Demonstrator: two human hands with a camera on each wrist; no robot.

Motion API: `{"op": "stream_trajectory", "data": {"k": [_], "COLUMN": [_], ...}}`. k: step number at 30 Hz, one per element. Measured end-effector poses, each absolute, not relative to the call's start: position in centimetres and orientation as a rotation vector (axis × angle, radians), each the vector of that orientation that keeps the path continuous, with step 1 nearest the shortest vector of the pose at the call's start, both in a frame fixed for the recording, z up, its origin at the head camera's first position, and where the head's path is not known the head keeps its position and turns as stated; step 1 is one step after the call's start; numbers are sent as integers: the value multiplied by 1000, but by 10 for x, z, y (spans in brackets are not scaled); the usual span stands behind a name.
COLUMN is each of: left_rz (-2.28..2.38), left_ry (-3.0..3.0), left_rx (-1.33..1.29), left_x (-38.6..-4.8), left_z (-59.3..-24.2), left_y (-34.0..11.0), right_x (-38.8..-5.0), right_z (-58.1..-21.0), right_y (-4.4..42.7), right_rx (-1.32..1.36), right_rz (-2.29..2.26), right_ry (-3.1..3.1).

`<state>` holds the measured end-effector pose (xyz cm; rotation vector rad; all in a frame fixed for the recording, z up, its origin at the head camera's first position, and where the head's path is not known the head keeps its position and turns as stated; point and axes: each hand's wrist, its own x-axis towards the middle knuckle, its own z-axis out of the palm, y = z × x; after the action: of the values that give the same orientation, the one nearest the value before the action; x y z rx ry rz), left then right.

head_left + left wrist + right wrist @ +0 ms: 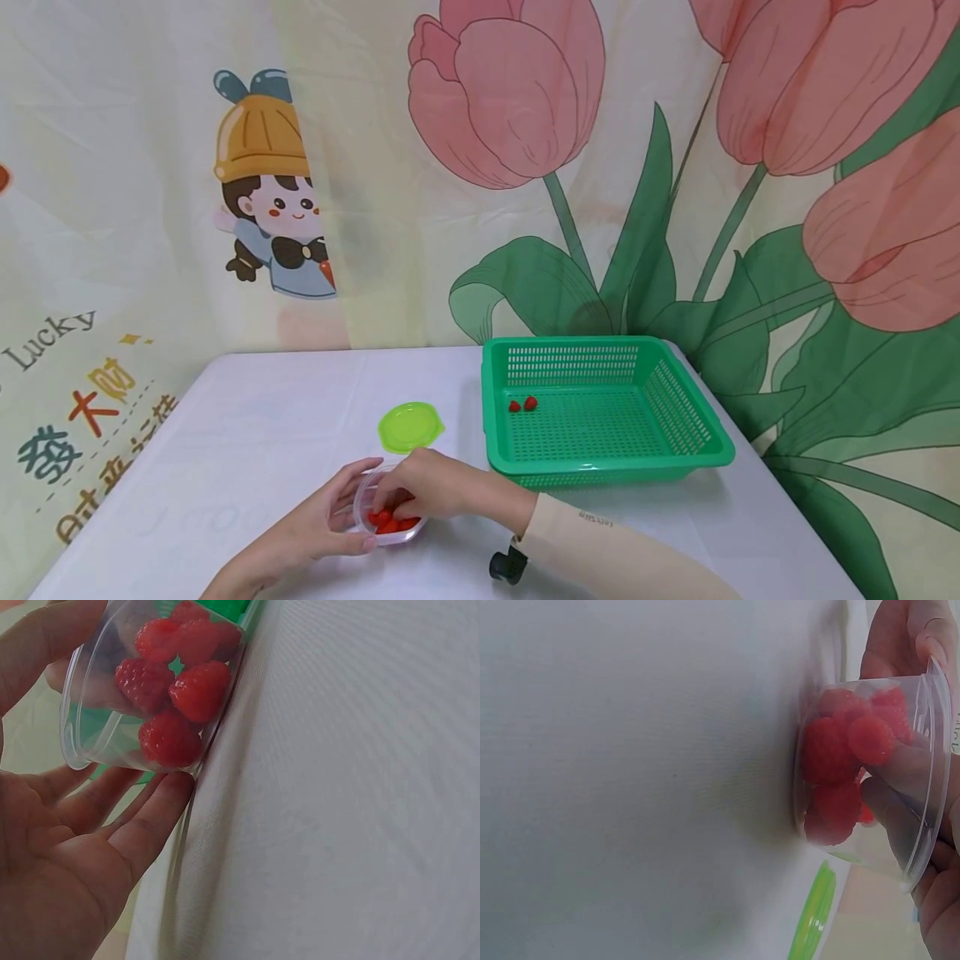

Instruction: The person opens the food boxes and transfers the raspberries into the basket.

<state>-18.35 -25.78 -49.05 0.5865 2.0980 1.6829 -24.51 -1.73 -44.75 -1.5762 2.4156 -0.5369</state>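
A clear plastic tub (390, 540) with several raspberries (199, 691) in it stands on the white table. My left hand (322, 521) holds the tub from the left, thumb on the near side and fingers along the far side. The fingers of my right hand (427, 487) reach down through the open top, among the raspberries (831, 750). In the right wrist view its fingertips touch the fruit, but whether they pinch a berry is unclear. Two more red berries (530, 403) lie inside a green basket (611, 462).
A lime-green lid (411, 427) lies flat on the table (300, 400) just beyond the tub. The green basket takes up the table's right rear part. Behind the table hangs a cloth (375, 208) printed with tulips.
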Motion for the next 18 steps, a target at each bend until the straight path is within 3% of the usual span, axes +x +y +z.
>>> {"op": "stream_trajectory", "data": {"k": [18], "left_rz": [1668], "left_ry": [2098], "left_rx": [567], "left_x": [-184], "left_z": [-490], "left_y": [-258], "right_x": [-247], "right_z": [-437], "right_y": [-10], "right_rx": [-1585], "right_rz": [-524], "right_ry": [2446]}}
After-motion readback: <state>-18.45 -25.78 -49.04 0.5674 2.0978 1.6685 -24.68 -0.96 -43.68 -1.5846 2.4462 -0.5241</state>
